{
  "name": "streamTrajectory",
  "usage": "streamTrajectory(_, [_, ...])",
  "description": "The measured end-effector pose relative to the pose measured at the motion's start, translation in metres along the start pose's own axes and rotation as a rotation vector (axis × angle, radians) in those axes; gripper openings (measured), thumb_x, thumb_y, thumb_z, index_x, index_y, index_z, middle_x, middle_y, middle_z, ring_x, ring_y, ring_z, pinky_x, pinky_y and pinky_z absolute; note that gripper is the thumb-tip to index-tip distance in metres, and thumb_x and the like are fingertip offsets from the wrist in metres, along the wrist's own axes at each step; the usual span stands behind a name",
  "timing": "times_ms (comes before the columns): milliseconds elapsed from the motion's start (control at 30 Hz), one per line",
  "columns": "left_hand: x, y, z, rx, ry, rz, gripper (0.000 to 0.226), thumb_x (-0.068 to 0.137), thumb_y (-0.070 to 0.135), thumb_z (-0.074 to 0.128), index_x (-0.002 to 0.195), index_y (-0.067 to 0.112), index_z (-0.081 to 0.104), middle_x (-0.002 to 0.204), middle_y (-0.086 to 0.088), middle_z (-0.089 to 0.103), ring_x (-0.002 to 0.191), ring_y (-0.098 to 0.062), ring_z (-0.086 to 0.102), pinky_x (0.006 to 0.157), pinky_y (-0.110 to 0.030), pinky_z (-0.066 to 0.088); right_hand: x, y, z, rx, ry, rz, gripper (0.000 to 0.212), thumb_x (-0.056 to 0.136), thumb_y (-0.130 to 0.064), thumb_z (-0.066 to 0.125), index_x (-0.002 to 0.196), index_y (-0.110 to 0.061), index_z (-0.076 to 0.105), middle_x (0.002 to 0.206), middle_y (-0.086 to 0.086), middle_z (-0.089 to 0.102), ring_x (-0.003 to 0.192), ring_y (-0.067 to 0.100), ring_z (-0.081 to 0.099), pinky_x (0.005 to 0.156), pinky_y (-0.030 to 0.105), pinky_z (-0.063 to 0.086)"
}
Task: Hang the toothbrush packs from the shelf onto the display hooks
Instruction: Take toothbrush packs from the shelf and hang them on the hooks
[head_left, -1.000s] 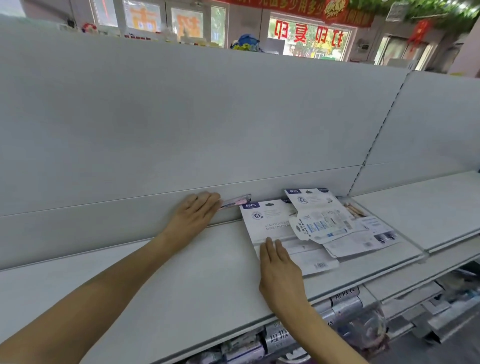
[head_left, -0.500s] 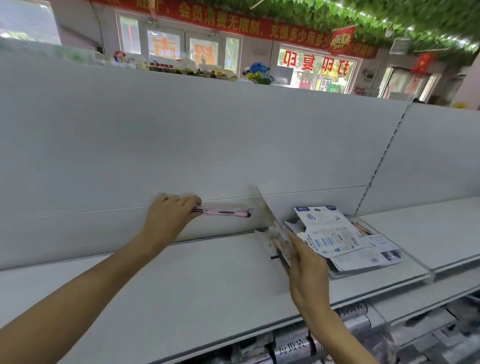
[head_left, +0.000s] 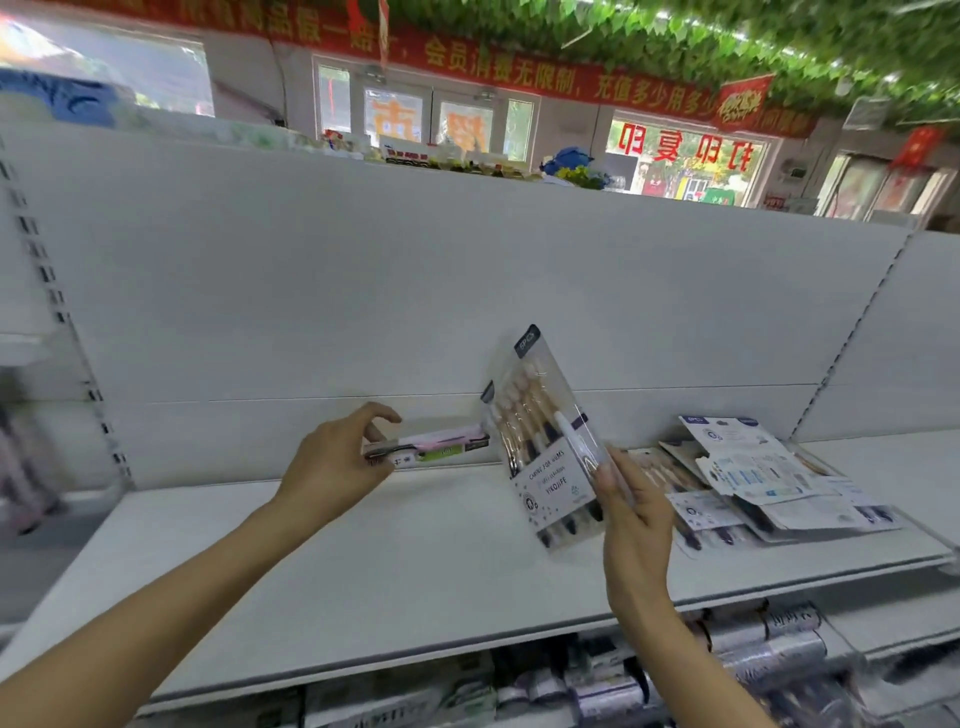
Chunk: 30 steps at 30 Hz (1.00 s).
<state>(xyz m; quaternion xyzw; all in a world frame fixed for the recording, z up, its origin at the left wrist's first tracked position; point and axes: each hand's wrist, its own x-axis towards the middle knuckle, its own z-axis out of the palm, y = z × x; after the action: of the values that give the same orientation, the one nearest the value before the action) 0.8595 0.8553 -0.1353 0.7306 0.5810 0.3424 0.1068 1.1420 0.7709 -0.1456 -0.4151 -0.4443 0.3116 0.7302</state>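
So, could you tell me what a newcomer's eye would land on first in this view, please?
Most likely the six-piece toothbrush pack that the right hand holds up, tilted, above the white shelf at the centre. Beside it, the left hand grips a slimmer pink toothbrush pack, held level near the back panel. To the right, a loose pile of packs lies flat on the shelf.

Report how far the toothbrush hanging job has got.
Done: nothing looks hung; no hook or hung pack shows on the back panel. In hand: the right hand holds a six-brush pack upright, lifted off the shelf; the left hand pinches a slim pink pack. Left: the pile of packs lying on the shelf.
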Motion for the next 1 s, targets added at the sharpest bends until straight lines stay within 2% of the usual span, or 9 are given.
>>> streamTrajectory(133, [-0.024,-0.031,-0.045,-0.229,0.074,-0.123,0.045,0.060,0.039,0.090,0.098,0.041,0.066,0.084,0.016,0.070,0.078,-0.004,0.065,0.066,-0.026,0.050,-0.034,-0.004,0.039,0.016,-0.036,0.001,0.030,0.099,-0.001,0.051,0.110,-0.022,0.069,0.102,-0.011,0.077,0.100,0.004,0.070,0.078,0.015,0.054])
streamTrajectory(233, [-0.040,-0.054,-0.068,-0.518,0.098,-0.173,0.032,0.064,0.027,0.092,0.089,0.023,0.073,0.078,0.003,0.074,0.068,-0.011,0.065,0.059,-0.022,0.050,-0.059,-0.006,0.064,-0.007,-0.054,0.005,0.028,0.100,-0.003,0.050,0.113,-0.018,0.069,0.104,-0.007,0.077,0.100,0.005,0.070,0.077,0.015,0.054])
streamTrajectory(333, [-0.059,-0.070,-0.083,-0.704,0.115,-0.196,0.017,0.075,0.018,0.085,0.090,0.016,0.077,0.085,-0.002,0.077,0.076,-0.013,0.068,0.067,-0.015,0.051,-0.083,-0.007,0.087,-0.032,-0.084,0.011,0.027,0.102,-0.009,0.049,0.121,-0.010,0.068,0.110,0.003,0.075,0.104,0.013,0.069,0.077,0.020,0.056])
streamTrajectory(467, [-0.085,-0.095,-0.099,-0.829,0.095,-0.227,0.014,0.084,0.021,0.077,0.097,0.022,0.073,0.099,-0.001,0.075,0.096,-0.026,0.070,0.086,-0.046,0.057,-0.110,-0.010,0.115,-0.019,-0.115,0.030,0.027,0.102,-0.008,0.049,0.119,-0.012,0.069,0.107,0.004,0.076,0.102,0.016,0.070,0.077,0.022,0.057])
streamTrajectory(533, [-0.098,-0.104,-0.107,-0.862,0.109,-0.279,0.019,0.085,0.026,0.076,0.102,0.026,0.067,0.102,-0.004,0.075,0.102,-0.029,0.069,0.090,-0.050,0.054,-0.119,-0.010,0.127,-0.011,-0.132,0.048,0.027,0.101,-0.008,0.050,0.120,-0.013,0.069,0.108,0.006,0.075,0.103,0.019,0.070,0.080,0.028,0.058])
streamTrajectory(633, [-0.119,-0.113,-0.118,-0.865,0.091,-0.287,0.026,0.091,0.029,0.068,0.114,0.022,0.056,0.099,-0.003,0.078,0.099,-0.029,0.070,0.092,-0.049,0.051,-0.126,-0.008,0.143,-0.019,-0.175,0.064,0.027,0.101,-0.011,0.050,0.120,-0.011,0.069,0.108,0.009,0.075,0.105,0.025,0.069,0.087,0.040,0.056])
streamTrajectory(700, [-0.131,-0.118,-0.123,-0.873,0.109,-0.298,0.030,0.093,0.026,0.066,0.119,0.016,0.053,0.098,-0.004,0.078,0.096,-0.028,0.072,0.091,-0.050,0.051,-0.129,-0.005,0.152,-0.052,-0.230,0.075,0.027,0.101,-0.013,0.050,0.120,-0.014,0.069,0.107,0.008,0.075,0.105,0.025,0.068,0.087,0.041,0.055])
streamTrajectory(900, [-0.154,-0.130,-0.132,-0.949,0.199,-0.314,0.028,0.096,0.011,0.060,0.123,0.007,0.054,0.098,-0.010,0.077,0.084,-0.024,0.074,0.077,-0.039,0.058,-0.130,0.001,0.143,-0.235,-0.322,0.063,0.025,0.097,-0.022,0.058,0.121,-0.024,0.066,0.107,-0.006,0.074,0.101,0.009,0.069,0.084,0.032,0.055])
streamTrajectory(1000, [-0.158,-0.132,-0.135,-0.926,0.205,-0.284,0.027,0.094,0.003,0.060,0.120,0.011,0.059,0.098,-0.008,0.077,0.084,-0.021,0.074,0.074,-0.029,0.059,-0.125,0.009,0.121,-0.360,-0.366,0.141,0.042,0.086,-0.013,0.074,0.123,-0.026,0.061,0.105,-0.007,0.075,0.094,0.007,0.071,0.080,0.029,0.057])
